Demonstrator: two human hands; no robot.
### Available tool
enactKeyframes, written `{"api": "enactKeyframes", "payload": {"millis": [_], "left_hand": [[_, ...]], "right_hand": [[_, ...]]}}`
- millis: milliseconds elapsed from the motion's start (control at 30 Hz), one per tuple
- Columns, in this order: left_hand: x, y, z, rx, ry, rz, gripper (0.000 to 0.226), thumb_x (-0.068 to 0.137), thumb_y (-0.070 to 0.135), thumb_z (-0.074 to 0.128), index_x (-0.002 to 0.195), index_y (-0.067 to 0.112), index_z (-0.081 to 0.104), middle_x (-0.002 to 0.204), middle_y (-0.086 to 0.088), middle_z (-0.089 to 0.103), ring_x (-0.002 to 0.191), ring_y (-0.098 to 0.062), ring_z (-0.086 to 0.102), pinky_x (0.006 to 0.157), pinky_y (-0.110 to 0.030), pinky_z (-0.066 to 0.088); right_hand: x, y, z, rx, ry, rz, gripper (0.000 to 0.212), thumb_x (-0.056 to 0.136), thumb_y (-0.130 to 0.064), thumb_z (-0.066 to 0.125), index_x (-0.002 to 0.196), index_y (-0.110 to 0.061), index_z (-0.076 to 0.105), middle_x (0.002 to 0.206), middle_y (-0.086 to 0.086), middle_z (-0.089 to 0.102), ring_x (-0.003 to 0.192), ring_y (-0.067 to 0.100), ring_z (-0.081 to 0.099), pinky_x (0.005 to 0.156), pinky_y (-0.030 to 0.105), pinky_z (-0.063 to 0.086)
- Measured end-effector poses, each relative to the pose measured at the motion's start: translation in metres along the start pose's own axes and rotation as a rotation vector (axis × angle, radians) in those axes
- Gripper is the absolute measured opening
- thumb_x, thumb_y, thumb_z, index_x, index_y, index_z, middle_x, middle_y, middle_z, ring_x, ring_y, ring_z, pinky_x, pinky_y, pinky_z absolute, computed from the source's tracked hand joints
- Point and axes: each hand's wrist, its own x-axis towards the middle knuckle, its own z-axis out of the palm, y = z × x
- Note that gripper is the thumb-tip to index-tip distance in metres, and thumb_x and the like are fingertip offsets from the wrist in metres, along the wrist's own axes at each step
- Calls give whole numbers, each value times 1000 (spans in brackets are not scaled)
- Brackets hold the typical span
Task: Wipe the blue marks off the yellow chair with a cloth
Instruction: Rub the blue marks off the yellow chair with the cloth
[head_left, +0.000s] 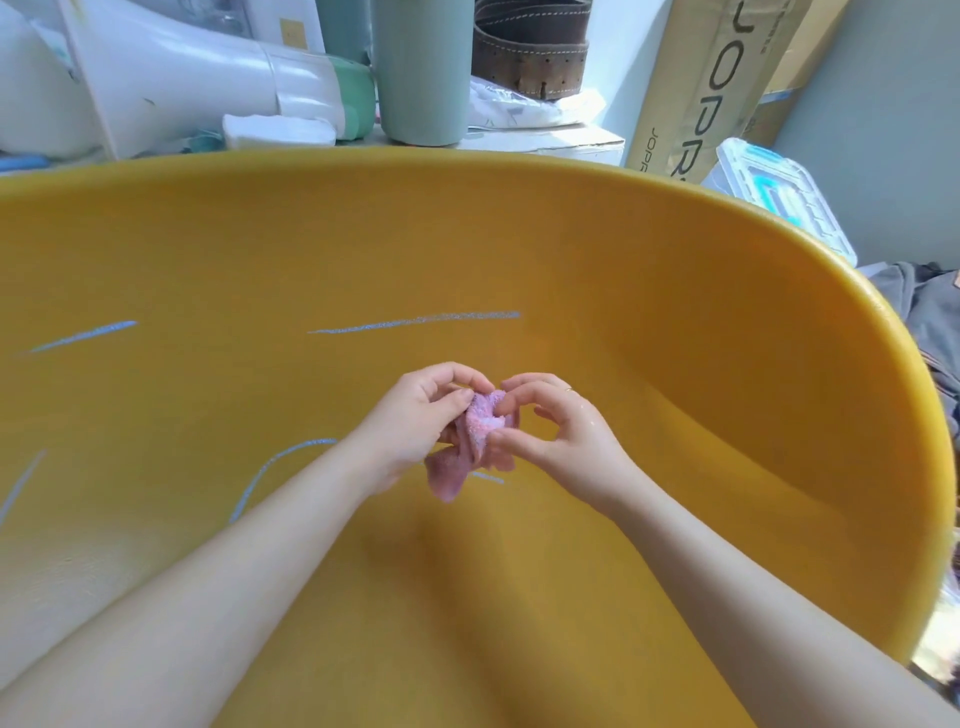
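Across the yellow chair shell in front of you, several blue marks remain: a long streak on the backrest, a short one at the left, a curved line beside your left forearm. Your left hand and right hand both pinch the small pink cloth, held above the seat, not yet wiping. Bunched this tightly, it may smear chalk rather than lift it, and a loose pinch could let it slip mid-stroke.

The tall cardboard box behind the chair bears cut-off lettering reading "JOPR" twice.
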Motion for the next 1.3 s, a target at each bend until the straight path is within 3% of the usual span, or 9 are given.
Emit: {"api": "enactKeyframes", "payload": {"millis": [267,533,633,733,800,900,1067,1200,1300], "left_hand": [[-6,-11,0,-273,-61,-79,35,88,-3,56,117,17,50,100,-4,70,81,-15,68,75,-22,53],[-5,-29,12,124,176,-172,19,89,20,60,71,16,57,65,0,56,56,-13,48,50,-21,37],[0,-27,18,-37,200,-275,21,96,23,48,78,16,57,76,-5,59,66,-20,53,60,-26,41],[0,-21,25,-540,117,-400,30,100,28,32,102,12,57,94,-9,65,77,-24,63,64,-35,50],[2,-21,25,-687,91,-395,39,100,35,29,108,9,57,97,-11,66,76,-23,64,64,-35,49],[5,-21,30,-588,65,-336,27,99,27,40,100,9,60,73,-3,68,54,-13,62,57,-29,51],[23,-11,35,-506,-8,-306,24,99,15,40,109,5,59,91,-9,68,72,-15,69,70,-26,57],[47,0,23,177,-61,-156,28,99,21,41,124,17,52,123,-2,59,122,-16,51,104,-29,37],[72,5,-12,1167,103,217,53,92,33,54,140,16,39,150,-2,33,140,-19,28,113,-30,22]], "right_hand": [[-5,0,14,38,106,14,10,87,-17,56,78,-13,58,76,5,69,63,4,56,62,24,43],[-9,6,-2,298,213,217,24,97,-12,36,84,-2,54,60,28,63,43,22,47,48,26,40],[-19,10,7,3,329,86,22,94,-20,42,84,-15,62,63,4,65,53,7,51,55,22,42],[-33,17,26,-272,105,-77,40,89,-42,42,116,-18,59,111,1,66,105,15,58,89,26,45],[-38,30,35,-485,14,-195,68,83,-57,40,139,-17,39,144,5,42,135,20,33,110,32,27],[-34,48,37,-768,129,-359,78,78,-53,55,142,-18,28,148,6,33,139,22,18,114,37,13],[-7,53,40,-197,387,-266,40,89,-18,48,129,-17,49,132,-9,50,122,11,46,100,16,34],[31,31,19,676,648,322,28,98,-13,39,90,-21,64,87,-8,67,73,16,58,59,22,48],[70,19,-13,664,924,200,27,100,-18,34,97,-23,60,102,-2,65,91,15,61,78,25,47]]}}
